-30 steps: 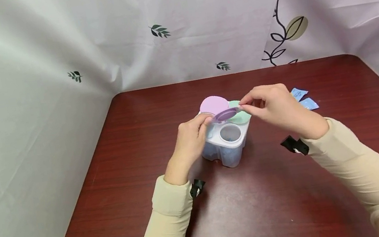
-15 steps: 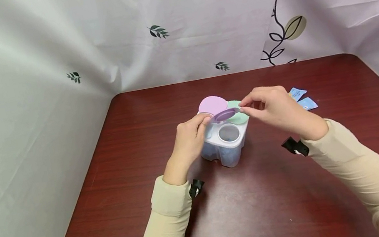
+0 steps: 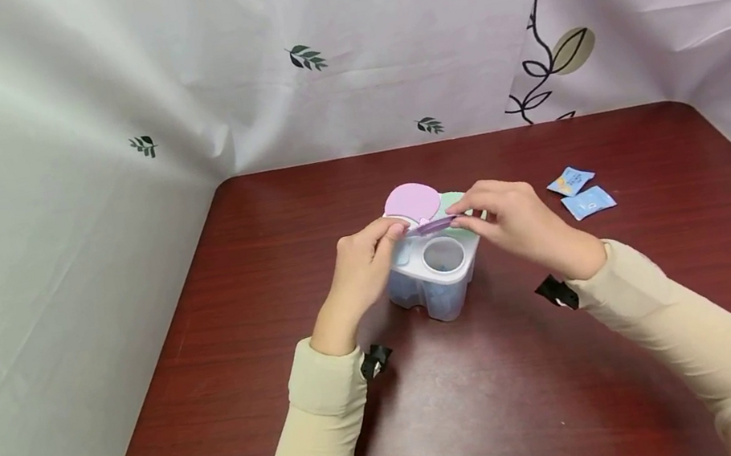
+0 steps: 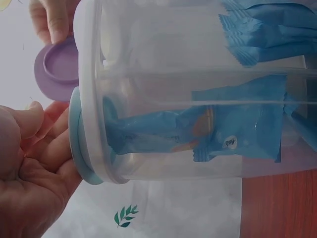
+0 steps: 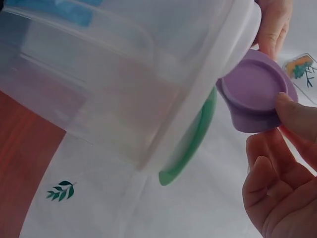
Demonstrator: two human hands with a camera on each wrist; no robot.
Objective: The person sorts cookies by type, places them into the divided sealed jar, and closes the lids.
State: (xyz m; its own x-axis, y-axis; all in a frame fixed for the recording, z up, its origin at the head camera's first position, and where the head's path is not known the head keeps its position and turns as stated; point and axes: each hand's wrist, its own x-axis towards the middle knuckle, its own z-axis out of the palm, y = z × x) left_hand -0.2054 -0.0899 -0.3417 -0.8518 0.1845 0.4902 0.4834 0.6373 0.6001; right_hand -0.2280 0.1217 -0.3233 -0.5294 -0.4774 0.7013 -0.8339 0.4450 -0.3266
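Observation:
A clear plastic container with a white top stands on the table, one round opening uncovered at its front right. My right hand pinches the edge of a purple lid, which is tilted up above the top. At the lid's opposite edge, my left hand holds it between thumb and fingers, close beside a light blue lid. A pink lid and a green lid cover the rear compartments. Blue sachets show through the container's wall.
Two blue sachets lie on the reddish-brown table, right of the container and beyond my right hand. Pale leaf-patterned cloth hangs behind and at the sides of the table.
My right hand has moved slightly left and down, tipping the purple lid so that it looks nearly edge-on. The two sachets on the table are less covered by that hand. The container stays in place.

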